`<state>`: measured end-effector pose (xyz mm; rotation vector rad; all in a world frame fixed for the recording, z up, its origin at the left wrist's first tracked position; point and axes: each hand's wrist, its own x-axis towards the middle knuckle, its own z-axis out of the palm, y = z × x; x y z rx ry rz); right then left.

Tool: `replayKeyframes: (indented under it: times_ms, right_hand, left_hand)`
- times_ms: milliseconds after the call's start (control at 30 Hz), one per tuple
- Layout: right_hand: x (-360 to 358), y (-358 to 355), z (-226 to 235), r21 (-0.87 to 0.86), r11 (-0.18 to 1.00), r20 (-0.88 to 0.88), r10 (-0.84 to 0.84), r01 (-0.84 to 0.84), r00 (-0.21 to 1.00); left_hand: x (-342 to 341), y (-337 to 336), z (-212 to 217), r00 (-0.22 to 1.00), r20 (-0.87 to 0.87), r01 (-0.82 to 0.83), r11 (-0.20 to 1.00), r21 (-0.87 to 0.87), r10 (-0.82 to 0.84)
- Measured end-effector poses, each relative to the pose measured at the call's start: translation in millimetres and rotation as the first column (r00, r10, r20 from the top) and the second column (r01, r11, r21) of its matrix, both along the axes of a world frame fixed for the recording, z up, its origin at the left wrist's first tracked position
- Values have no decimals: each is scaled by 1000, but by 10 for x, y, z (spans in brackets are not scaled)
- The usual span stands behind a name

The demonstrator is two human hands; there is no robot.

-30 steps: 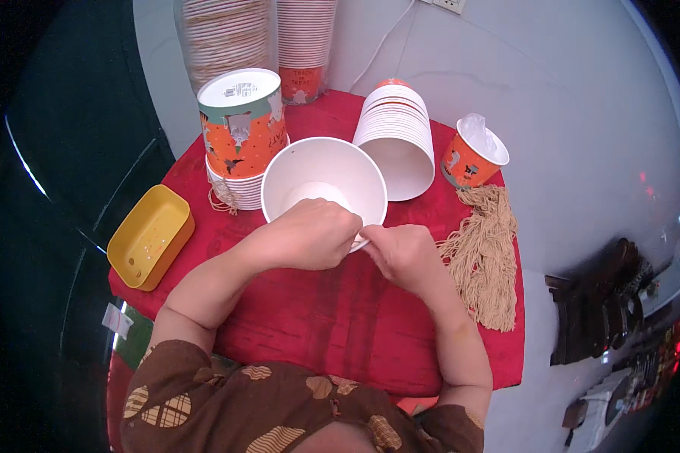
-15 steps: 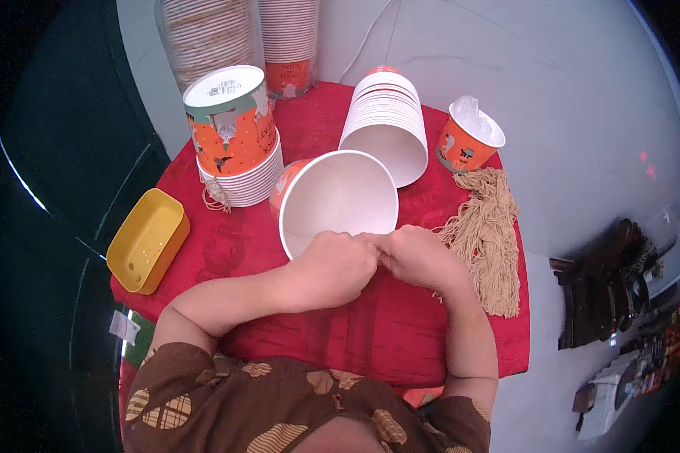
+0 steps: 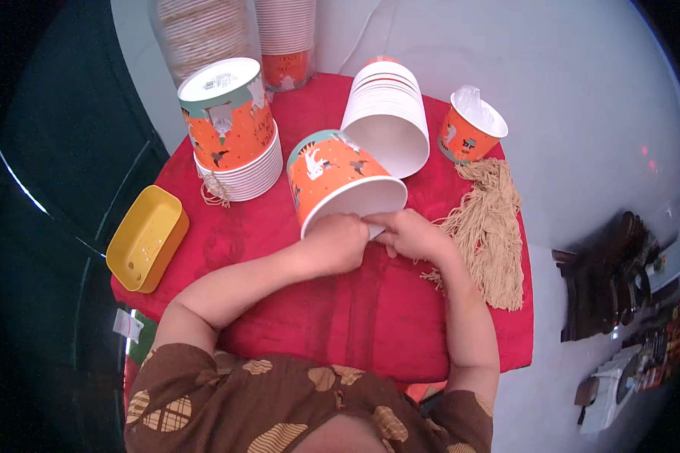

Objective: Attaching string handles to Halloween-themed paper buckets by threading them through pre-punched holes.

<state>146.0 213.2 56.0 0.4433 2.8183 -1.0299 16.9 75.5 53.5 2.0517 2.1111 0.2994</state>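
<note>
A large orange paper bucket with a green band and a white rim lies tilted in front of me, its mouth toward me. My left hand is closed at the near side of its rim, fingers tucked toward the inside. Beside it my right hand pinches the rim between thumb and forefinger. Both hands nearly meet there; whether something small, such as a string, is between the fingertips is hidden. Right of my right hand lies a bundle of beige strings, some strands trailing near the wrist.
Behind the bucket a nested stack of white-rimmed buckets lies on its side. An upside-down stack stands at left, near a yellow tray. A smaller cup holds clear plastic. Wrapped bucket stacks stand behind on the red-covered table.
The bucket has tipped toward me, so its printed side now shows and its mouth faces lower. Both hands stay at the rim, the right one slightly farther right.
</note>
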Motion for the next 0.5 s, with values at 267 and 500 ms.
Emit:
replayKeyframes:
  times_ms: [267,500]
  right_hand:
    - [-32,174,-290,88,995,-302,-25,54,953]
    - [-50,156,-315,61,995,-310,-59,82,949]
  left_hand:
    - [-202,254,-350,919,385,-134,984,113,81]
    - [-226,279,-442,712,690,-254,964,83,129]
